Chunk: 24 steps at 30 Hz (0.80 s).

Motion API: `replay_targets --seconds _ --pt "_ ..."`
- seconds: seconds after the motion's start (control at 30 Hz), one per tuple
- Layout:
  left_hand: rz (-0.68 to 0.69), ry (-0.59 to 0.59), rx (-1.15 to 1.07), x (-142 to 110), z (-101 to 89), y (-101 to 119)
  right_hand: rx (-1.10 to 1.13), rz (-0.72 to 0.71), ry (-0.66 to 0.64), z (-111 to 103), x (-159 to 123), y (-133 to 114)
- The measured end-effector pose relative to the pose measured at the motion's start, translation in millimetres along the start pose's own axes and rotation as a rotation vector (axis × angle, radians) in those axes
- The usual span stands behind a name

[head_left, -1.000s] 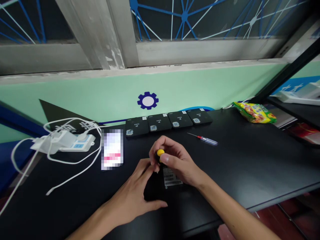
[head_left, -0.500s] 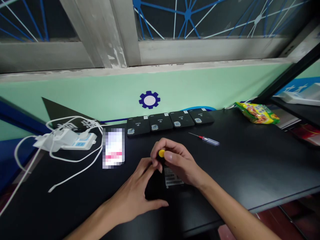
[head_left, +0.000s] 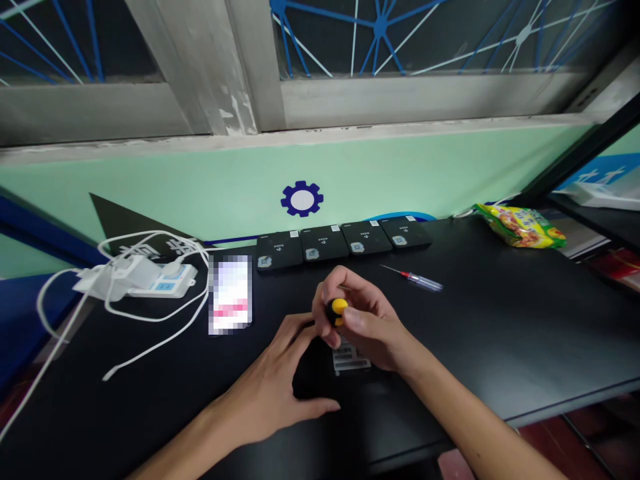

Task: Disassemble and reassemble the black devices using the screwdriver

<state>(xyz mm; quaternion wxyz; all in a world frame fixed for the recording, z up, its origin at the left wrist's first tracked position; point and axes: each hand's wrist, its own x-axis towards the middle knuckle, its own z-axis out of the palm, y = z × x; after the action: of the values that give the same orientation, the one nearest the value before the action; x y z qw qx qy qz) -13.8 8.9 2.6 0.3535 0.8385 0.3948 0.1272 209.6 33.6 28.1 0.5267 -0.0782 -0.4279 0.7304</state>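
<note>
My right hand (head_left: 367,320) is closed around a screwdriver with a black and yellow handle (head_left: 339,307), its handle end tilted towards me. The fingers hide its shaft and tip. Below it a flat black box (head_left: 327,383) lies on the desk, a white printed label (head_left: 350,357) showing on its upper face. My left hand (head_left: 280,380) steadies the box, thumb along the near side and fingers towards the far side, with the fingertips partly behind my right hand. The dark box hardly stands out from the desk, so its edges are hard to make out.
Several similar black boxes (head_left: 325,243) form a row along the wall. A clear-handled screwdriver (head_left: 420,280) lies right of my hands. On the left are a pixelated phone (head_left: 230,293) and a power strip (head_left: 167,283) with loose white cables. A snack bag (head_left: 523,227) sits far right.
My right hand has shifted slightly right, and the screwdriver handle leans differently, showing more of its black side. My left hand stays almost where it was. The whole view has moved a little.
</note>
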Motion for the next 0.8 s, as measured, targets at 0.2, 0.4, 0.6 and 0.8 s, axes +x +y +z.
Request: replay_targets --seconds 0.2,0.4,0.6,0.8 --pt "-0.01 0.042 -0.016 4.0 -4.0 4.9 0.131 0.017 -0.034 3.5 -0.8 -6.3" --pt "-0.022 0.133 -0.028 5.6 1.2 1.6 0.186 0.098 -0.102 4.5 -0.9 -3.4" --pt "-0.084 0.151 -0.009 3.6 3.9 0.0 0.162 0.188 -0.117 3.1 -2.7 -1.1" --pt "-0.095 0.213 -0.049 5.9 4.4 2.7 0.141 0.222 -0.145 2.6 -2.8 -1.1"
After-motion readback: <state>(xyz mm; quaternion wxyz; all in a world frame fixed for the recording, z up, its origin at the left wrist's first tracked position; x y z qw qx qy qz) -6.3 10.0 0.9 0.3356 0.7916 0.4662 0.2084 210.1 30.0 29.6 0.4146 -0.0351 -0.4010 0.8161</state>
